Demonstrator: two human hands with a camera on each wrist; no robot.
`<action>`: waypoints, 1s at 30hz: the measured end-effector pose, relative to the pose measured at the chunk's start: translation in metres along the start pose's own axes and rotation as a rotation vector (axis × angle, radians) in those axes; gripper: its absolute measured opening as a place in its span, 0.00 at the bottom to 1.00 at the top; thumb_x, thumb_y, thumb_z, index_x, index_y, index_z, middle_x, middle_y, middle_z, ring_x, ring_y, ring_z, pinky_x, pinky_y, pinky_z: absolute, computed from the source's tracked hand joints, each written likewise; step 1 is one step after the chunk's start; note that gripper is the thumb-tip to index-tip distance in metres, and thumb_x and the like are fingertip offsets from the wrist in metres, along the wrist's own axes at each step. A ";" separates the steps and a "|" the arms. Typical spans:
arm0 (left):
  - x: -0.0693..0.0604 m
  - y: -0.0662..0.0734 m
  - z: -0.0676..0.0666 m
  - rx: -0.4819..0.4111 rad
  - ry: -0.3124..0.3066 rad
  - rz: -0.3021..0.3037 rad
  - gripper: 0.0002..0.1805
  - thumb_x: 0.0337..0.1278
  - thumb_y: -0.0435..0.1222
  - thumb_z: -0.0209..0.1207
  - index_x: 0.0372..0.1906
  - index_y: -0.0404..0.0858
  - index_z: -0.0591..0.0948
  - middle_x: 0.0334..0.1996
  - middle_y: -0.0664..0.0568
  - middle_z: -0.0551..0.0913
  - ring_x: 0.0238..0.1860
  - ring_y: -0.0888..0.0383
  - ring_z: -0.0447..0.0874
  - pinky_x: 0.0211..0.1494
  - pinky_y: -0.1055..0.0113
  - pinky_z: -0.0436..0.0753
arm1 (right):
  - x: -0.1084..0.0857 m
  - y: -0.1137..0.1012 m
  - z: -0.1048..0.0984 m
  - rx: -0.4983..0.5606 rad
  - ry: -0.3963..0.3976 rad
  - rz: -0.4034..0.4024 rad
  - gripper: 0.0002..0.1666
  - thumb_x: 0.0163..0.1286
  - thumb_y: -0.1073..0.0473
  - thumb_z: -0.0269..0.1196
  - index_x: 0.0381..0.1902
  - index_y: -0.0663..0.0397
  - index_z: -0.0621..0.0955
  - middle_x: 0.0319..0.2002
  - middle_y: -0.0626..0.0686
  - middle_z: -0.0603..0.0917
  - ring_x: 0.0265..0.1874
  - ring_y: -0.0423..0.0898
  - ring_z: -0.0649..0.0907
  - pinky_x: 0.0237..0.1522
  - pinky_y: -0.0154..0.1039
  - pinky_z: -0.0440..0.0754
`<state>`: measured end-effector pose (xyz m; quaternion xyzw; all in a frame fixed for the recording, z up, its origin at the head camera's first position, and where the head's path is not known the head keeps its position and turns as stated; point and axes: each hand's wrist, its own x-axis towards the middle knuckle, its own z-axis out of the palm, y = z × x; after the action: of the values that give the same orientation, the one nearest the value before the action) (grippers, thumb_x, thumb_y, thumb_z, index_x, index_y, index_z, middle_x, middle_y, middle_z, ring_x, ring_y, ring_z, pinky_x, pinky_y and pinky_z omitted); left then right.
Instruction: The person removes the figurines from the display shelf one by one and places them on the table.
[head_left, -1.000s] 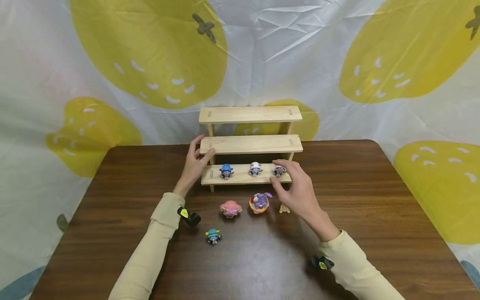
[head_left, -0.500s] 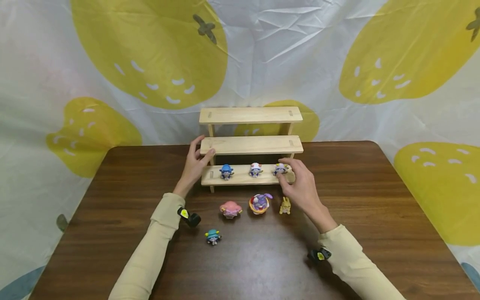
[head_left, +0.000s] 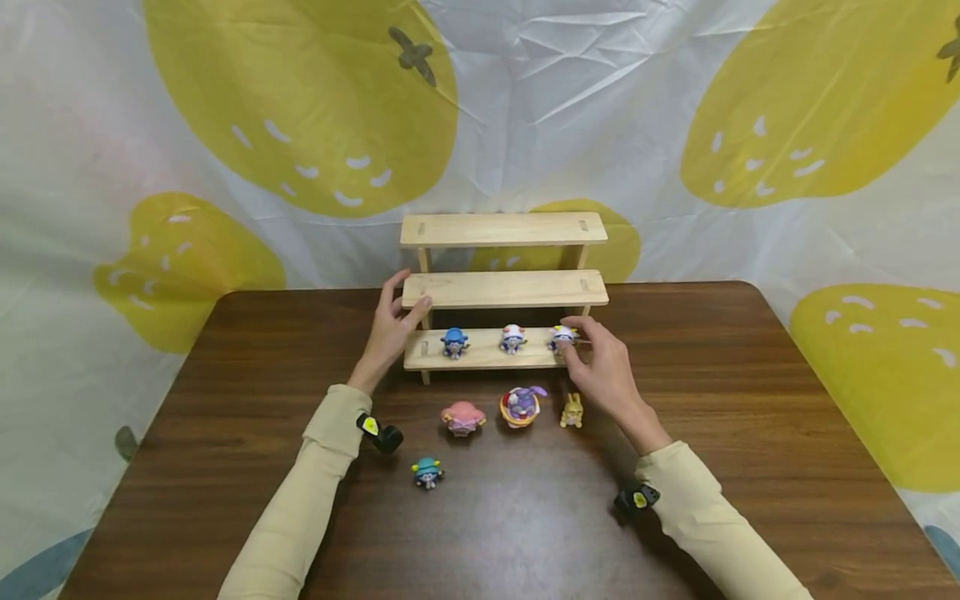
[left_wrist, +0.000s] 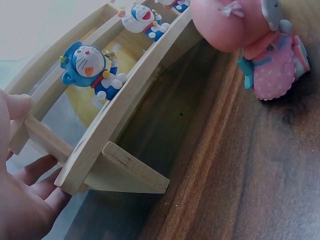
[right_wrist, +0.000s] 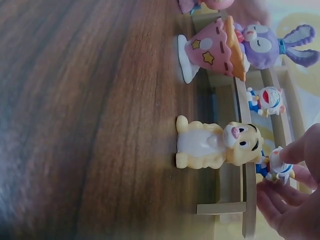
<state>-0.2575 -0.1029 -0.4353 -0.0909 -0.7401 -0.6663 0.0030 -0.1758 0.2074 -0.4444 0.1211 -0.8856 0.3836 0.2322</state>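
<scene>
My left hand [head_left: 386,333] holds the left end of a three-tier wooden shelf [head_left: 502,287], its thumb on the middle tier. With thumb and fingers, my right hand [head_left: 606,367] pinches a small white-hatted figurine [head_left: 561,335] at the right end of the lowest tier. In the right wrist view the thumb covers part of that figurine's head [right_wrist: 278,157]. Two similar figurines sit along the same tier: a blue-hatted one [head_left: 453,343] at the left, seen closely in the left wrist view, and a white-hatted one [head_left: 512,338] in the middle.
In front of the shelf stand a pink figurine [head_left: 462,418], a purple rabbit figurine in a cup [head_left: 521,406] and a yellow animal figurine [head_left: 572,411]. A teal-hatted figurine [head_left: 427,472] is nearer on the brown table [head_left: 510,533]. A patterned cloth [head_left: 495,108] hangs behind.
My right hand has shifted slightly right, and the figurine it pinches now shows more of its face and hat. The yellow figurine has come into full view. My left hand stays on the shelf.
</scene>
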 end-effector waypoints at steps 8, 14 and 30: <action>0.005 -0.011 0.000 -0.012 0.011 0.011 0.37 0.73 0.34 0.57 0.80 0.40 0.54 0.59 0.25 0.77 0.57 0.34 0.78 0.59 0.42 0.75 | 0.002 0.003 0.001 0.051 -0.023 0.011 0.16 0.67 0.71 0.65 0.53 0.67 0.80 0.45 0.64 0.87 0.40 0.58 0.88 0.44 0.54 0.86; 0.008 -0.019 0.001 -0.005 0.020 0.024 0.36 0.73 0.37 0.57 0.80 0.43 0.56 0.58 0.27 0.78 0.57 0.35 0.79 0.55 0.51 0.77 | 0.004 0.001 0.000 0.070 -0.006 -0.006 0.16 0.68 0.70 0.65 0.53 0.67 0.80 0.46 0.64 0.87 0.41 0.59 0.88 0.44 0.55 0.86; 0.009 -0.019 0.004 0.017 0.021 0.024 0.36 0.73 0.37 0.58 0.79 0.42 0.57 0.57 0.28 0.79 0.55 0.38 0.80 0.52 0.57 0.77 | 0.004 -0.025 -0.008 0.054 0.008 -0.125 0.16 0.67 0.70 0.66 0.53 0.65 0.81 0.46 0.60 0.87 0.39 0.55 0.88 0.43 0.54 0.85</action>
<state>-0.2683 -0.0993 -0.4530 -0.0928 -0.7444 -0.6609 0.0198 -0.1667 0.1962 -0.4218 0.1810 -0.8646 0.3926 0.2561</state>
